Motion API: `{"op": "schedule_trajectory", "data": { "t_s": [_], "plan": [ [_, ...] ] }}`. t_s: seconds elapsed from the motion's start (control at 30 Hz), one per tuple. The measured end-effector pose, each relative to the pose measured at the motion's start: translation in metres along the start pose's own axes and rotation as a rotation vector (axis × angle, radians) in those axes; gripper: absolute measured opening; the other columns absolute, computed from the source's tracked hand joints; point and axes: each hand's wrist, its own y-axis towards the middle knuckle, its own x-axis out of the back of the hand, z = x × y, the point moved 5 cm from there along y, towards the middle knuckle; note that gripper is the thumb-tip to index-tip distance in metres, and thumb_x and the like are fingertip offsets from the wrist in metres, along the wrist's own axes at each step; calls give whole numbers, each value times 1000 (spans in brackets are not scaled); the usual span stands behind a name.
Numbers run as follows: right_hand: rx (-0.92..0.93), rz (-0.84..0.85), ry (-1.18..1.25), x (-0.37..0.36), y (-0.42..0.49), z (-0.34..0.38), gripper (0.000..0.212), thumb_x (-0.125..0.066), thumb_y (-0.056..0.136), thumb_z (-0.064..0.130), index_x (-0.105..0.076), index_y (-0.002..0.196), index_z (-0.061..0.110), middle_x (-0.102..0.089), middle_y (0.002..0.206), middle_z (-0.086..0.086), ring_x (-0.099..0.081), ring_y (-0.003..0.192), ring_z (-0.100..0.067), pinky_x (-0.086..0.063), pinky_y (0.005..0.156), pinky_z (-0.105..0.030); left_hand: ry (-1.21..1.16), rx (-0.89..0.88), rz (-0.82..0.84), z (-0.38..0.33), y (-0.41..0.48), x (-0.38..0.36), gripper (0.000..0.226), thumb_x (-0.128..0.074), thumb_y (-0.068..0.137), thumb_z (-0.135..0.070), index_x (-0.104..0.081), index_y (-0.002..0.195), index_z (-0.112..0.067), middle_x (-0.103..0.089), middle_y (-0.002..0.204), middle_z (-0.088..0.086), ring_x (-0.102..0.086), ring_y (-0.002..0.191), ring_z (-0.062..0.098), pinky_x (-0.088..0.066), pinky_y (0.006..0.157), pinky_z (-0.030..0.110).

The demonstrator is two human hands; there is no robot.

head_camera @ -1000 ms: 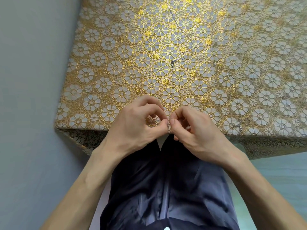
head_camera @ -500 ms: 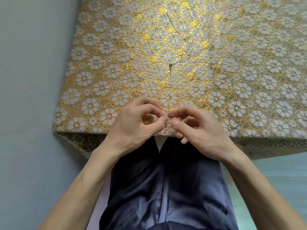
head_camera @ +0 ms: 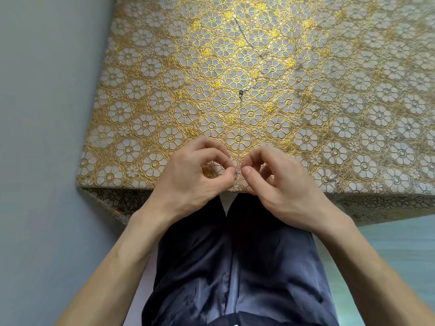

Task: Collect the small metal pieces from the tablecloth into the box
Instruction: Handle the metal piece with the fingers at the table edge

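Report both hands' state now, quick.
Left hand: pinches a small metal piece.
Right hand: fingers curled at the same piece; grip cannot be told.

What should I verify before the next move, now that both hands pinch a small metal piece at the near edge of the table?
1. Grip on the metal piece: ok, fingers of the left hand and the right hand pinch it together.
2. Which hand alone would keep it: cannot tell.
3. Box in view: not ok, none is visible.
4. Tablecloth cleared: not ok, a dark piece lies mid-cloth and another piece lies near the front edge.
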Motion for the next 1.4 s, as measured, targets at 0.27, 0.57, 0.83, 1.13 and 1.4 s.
{"op": "schedule_trajectory", "data": {
  "t_s": [0.27,0.57,0.83,1.13,1.4],
  "plan": [
    [-65,-170,74,4,-5,-1,4,-68,94,19,-65,94,23,-64,82,12,-63,68,-11,-49,63,-19,-48,65,-36,6,-4,-4,5,-73,79,-36,-74,78,-31,-66,99,-16,-63,100,4,-41,82,9],
    [-417,-57,441,-9,-15,-10,4,-74,90,21,-76,86,19,-70,68,8,-64,53,-10,-53,47,-30,-31,17,-40,5,-5,-6,13,-70,82,-42,-75,83,-30,-64,100,-17,-62,100,9,-45,81,14],
    [-491,-39,418,-10,-12,-13,7,-72,84,21,-75,78,18,-67,62,2,-64,53,-9,-51,48,-26,74,-55,-55,1,-6,-8,15,-69,82,-38,-75,82,-25,-63,101,-15,-60,103,8,-47,88,23],
    [-480,-76,424,-6,-14,-10,9,-72,84,16,-74,76,18,-65,60,2,-61,51,-8,-51,47,-25,35,6,-110,3,-8,-6,13,-70,81,-35,-76,82,-22,-66,99,-13,-62,101,10,-44,87,18],
    [-507,-105,478,-5,-13,-12,14,-70,91,30,-72,86,17,-66,71,-1,-61,50,-9,-51,45,-28,14,-14,-68,2,-11,-9,16,-66,83,-37,-74,82,-22,-64,100,-14,-61,102,7,-45,90,24]
  ]
}}
